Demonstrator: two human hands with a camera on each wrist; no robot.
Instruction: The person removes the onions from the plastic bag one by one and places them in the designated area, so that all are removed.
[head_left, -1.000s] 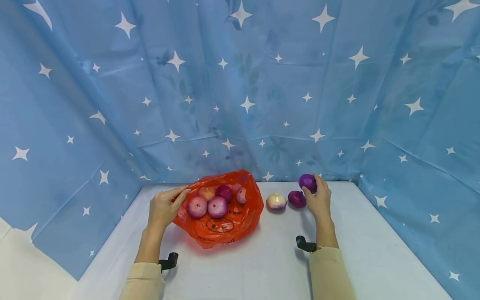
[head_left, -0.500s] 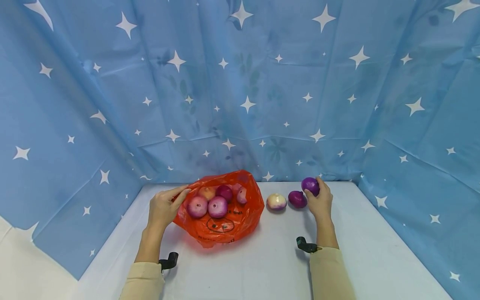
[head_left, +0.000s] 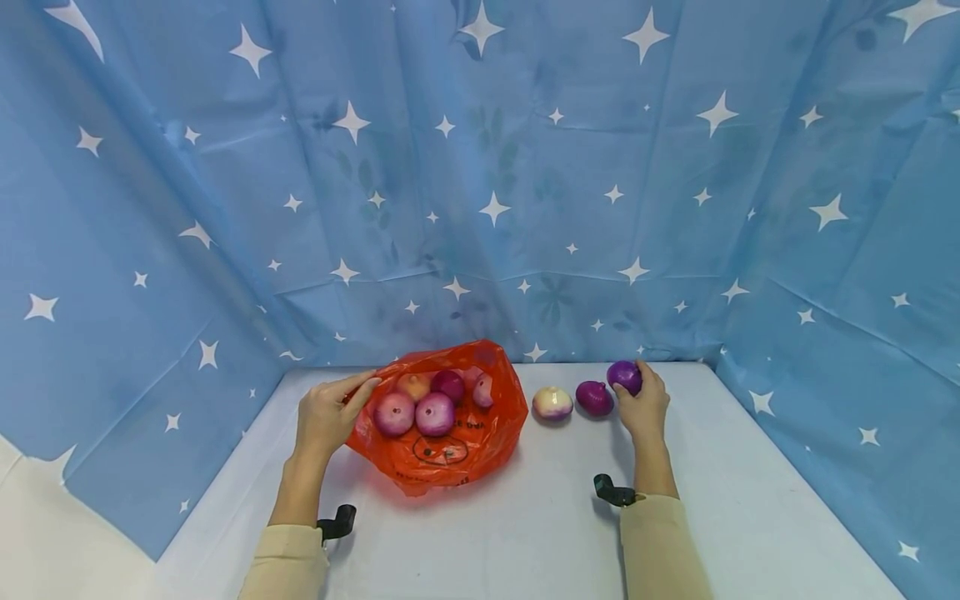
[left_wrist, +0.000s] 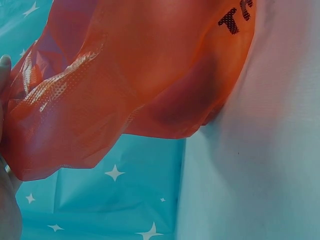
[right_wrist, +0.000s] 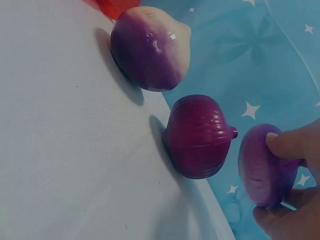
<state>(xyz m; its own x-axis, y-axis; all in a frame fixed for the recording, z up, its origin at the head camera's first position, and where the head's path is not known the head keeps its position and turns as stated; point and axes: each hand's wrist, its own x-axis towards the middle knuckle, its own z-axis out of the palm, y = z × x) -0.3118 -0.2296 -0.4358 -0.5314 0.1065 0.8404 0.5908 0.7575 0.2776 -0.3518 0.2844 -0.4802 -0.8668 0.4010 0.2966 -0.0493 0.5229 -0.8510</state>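
Note:
My left hand (head_left: pixel 324 417) pinches the left edge of a red plastic bag (head_left: pixel 442 471), whose mouth gapes upward. Inside the bag lie several onions, among them a pinkish-purple onion (head_left: pixel 435 414) in front. In the right wrist view a purple onion (right_wrist: pixel 265 165) is gripped between the thumb and fingers of my right hand (head_left: pixel 643 406), held just above the table. Left of that hand a dark purple onion (head_left: pixel 595 399) sits on the table. Between it and the bag stands a white-and-purple onion (head_left: pixel 552 403). The bag hides the lower parts of its onions.
A white table (head_left: pixel 525 533) lies under everything. Blue curtains with white stars (head_left: pixel 480 167) rise behind its back edge and along both sides. A black wrist mount (head_left: pixel 341 522) sticks out from the left cuff, and another mount (head_left: pixel 612 490) from the right.
My right hand has moved slightly right and down with the purple onion. The left hand and the bag have stayed where they were.

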